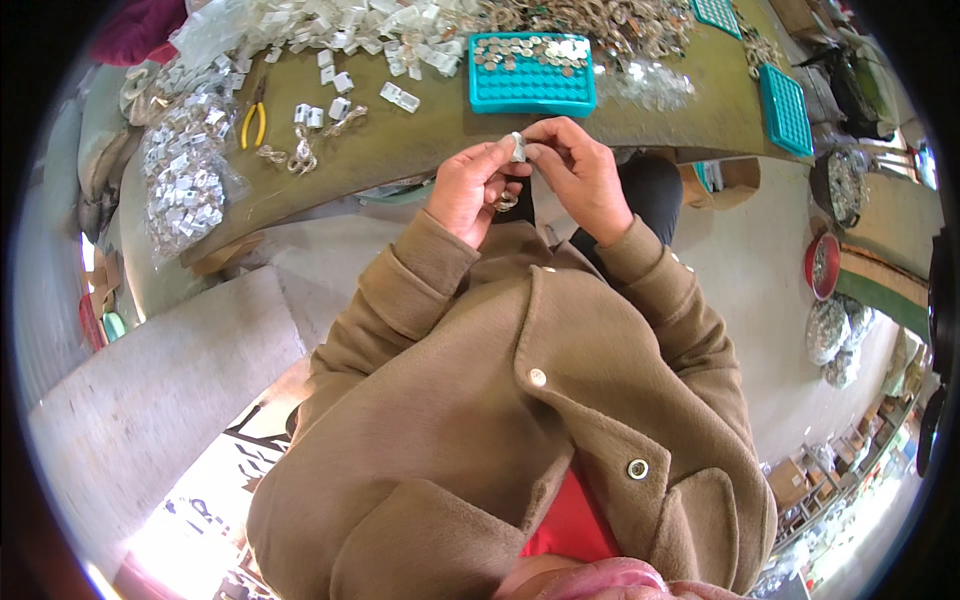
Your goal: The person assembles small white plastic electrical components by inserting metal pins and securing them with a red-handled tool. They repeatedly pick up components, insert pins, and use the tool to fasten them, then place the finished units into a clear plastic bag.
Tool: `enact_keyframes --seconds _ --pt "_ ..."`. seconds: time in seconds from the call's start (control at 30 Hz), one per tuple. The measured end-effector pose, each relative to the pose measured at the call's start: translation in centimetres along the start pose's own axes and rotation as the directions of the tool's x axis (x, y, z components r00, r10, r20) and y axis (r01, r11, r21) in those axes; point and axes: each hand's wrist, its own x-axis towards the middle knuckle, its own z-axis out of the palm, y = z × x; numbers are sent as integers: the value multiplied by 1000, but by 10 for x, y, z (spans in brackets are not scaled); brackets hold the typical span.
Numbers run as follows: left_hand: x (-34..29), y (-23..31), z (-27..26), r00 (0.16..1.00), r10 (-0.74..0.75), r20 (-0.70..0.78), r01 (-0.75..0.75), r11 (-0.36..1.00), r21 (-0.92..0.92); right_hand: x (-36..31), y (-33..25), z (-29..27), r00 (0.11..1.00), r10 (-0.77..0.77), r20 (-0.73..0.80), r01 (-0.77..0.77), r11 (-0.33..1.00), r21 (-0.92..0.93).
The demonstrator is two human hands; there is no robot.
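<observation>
Close to the table's front edge, my left hand [465, 195] pinches a small white plastic piece [518, 149] between thumb and fingertips. A small coil of thin pale wire [506, 202] hangs under those fingers; whether it joins the piece is too small to tell. My right hand [585, 180] meets it from the other side, thumb and forefinger closed at the piece's edge. Just beyond my hands stands a teal tray [530, 96] of small pockets, with many round metal discs [530, 50] at its far side.
Yellow-handled pliers [254, 124] lie left, near loose white plastic housings [340, 107] and bundles of wire [302, 155]. A clear bag of white housings [188, 190] sits at the left edge. Heaped parts [600, 25] line the back. Another teal tray [785, 110] is at the right.
</observation>
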Motion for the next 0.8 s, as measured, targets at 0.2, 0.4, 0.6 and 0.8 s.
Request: enact_keyframes --seconds 0.2,0.4,0.6,0.8 --pt "-5 9 -7 1000 -11 20 11 1000 8 8 -11 2 996 8 83 -4 998 -55" --pt "-5 11 -18 999 -18 41 22 995 -94 15 -23 18 992 -62 110 82 979 -188" --pt "-10 33 -36 924 376 -70 -300 826 477 35 -28 41 959 -234 162 271 925 -266" --pt "-10 83 -81 425 905 38 -431 166 887 69 -33 77 922 -308 236 385 805 -452"
